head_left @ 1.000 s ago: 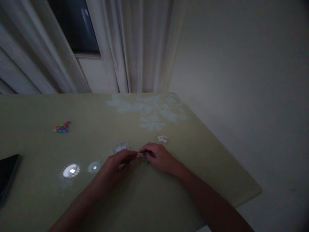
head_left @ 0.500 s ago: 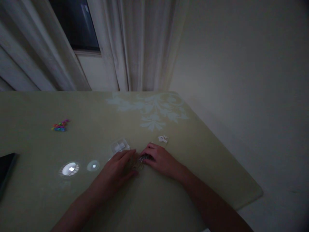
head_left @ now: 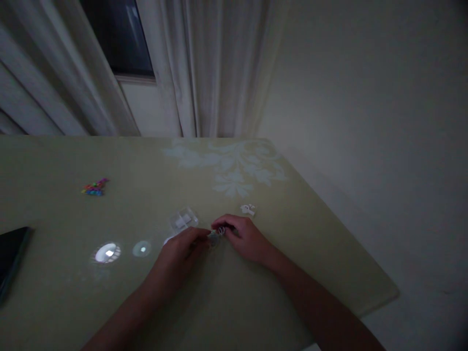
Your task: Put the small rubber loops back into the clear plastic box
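My left hand (head_left: 183,251) is closed in a pinch at the middle of the table, its fingertips against a small pale thing (head_left: 213,236) too blurred to name. Facing it, my right hand (head_left: 246,238) pinches small metal rings (head_left: 221,230) between thumb and fingers. The fingertips of both hands nearly meet. Just beyond my left hand lies a clear plastic compartment box (head_left: 184,219) with a whitish piece inside. Beyond my right hand are small white pieces (head_left: 248,209).
A small pile of brightly coloured pieces (head_left: 95,187) lies on the table (head_left: 146,302) at the far left. A dark flat object (head_left: 12,258) is at the left edge. Curtains (head_left: 219,68) and a wall (head_left: 365,122) stand behind and right of the table.
My left hand's spread fingers have drawn together into a pinch. The dark bunch in my right hand has given way to visible metal rings at its fingertips.
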{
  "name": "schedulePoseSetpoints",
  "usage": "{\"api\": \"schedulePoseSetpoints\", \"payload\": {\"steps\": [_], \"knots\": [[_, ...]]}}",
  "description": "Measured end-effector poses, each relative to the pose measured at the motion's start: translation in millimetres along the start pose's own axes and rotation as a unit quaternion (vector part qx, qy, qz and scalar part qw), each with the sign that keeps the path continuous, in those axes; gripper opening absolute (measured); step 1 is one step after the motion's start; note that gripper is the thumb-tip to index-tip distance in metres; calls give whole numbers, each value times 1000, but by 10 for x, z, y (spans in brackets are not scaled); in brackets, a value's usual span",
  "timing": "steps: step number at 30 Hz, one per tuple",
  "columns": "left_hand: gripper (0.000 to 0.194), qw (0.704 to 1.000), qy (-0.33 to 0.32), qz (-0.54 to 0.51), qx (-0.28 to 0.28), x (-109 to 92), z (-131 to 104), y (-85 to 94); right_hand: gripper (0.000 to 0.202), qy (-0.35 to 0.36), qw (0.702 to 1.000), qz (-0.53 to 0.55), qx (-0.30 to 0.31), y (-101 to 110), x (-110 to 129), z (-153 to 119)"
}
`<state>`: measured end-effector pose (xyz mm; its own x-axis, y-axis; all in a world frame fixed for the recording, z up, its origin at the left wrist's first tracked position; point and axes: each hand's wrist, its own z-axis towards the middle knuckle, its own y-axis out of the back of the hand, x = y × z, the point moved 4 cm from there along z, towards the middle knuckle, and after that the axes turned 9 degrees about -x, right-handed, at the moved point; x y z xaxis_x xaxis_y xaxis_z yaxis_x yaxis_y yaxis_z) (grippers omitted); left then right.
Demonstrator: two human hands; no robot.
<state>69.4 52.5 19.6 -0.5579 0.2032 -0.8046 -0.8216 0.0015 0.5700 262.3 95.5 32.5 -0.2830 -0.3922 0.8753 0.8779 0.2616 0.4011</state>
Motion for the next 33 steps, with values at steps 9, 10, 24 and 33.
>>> {"api": "schedulePoseSetpoints", "payload": {"steps": [9, 10, 24, 33], "knots": [[39, 997, -4, 65, 32, 81, -89, 157, 53, 60, 984, -154, 61, -36, -12, -52], [41, 996, -27, 78, 28, 76, -99, 131, 52, 68, 982, -164, 71, -71, -15, -65], [27, 992, -80, 70, -64, 30, -21, -126, 16, 82, 983, -162, 14, -211, -95, -42], [35, 995, 20, -93, -33, -12, -9, 22, 20, 13, 999, -1, -40, -40, -42, 11]]}}
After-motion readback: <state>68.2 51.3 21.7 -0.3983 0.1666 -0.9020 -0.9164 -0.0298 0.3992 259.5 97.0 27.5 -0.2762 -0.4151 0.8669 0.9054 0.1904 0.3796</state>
